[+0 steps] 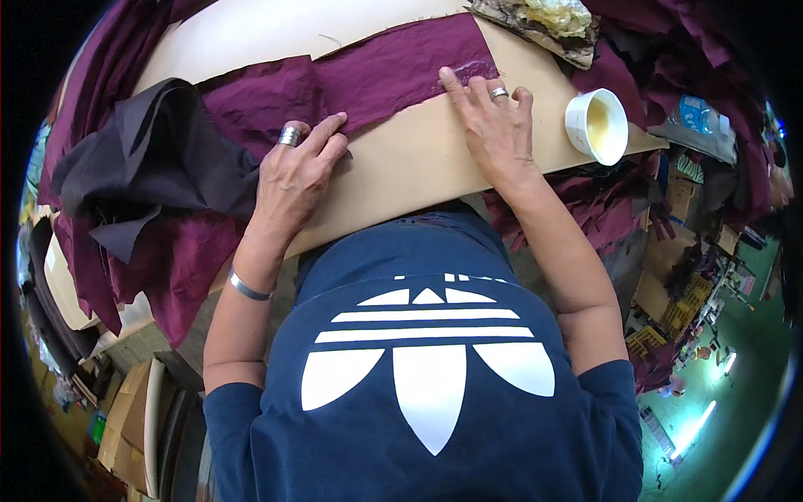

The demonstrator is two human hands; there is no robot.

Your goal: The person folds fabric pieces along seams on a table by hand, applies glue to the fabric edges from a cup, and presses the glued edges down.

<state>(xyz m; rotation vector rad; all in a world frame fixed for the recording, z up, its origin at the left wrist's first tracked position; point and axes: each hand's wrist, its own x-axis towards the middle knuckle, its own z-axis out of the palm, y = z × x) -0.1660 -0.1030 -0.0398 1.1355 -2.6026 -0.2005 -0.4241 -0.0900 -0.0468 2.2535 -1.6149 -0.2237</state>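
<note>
A strip of maroon cloth (401,71) lies flat across the tan work board, its long edge toward me. On its right end my right hand (498,125) rests a stretched index finger, beside a wet, glossy smear, with the other fingers bent; it grips nothing. My left hand (293,176), with a ring on it, lies at the near edge of the strip, index finger stretched along the cloth and the rest partly curled. Just right of my right hand stands a white bowl (574,125) holding a yellowish paste-like substance.
Dark grey cloth (159,159) is heaped left of my left hand, with maroon cloth (180,259) hanging off the board (401,163). A crumpled, crusted bundle (552,29) sits at the back right. Beyond the bowl lie more maroon cloth and a plastic package (698,125).
</note>
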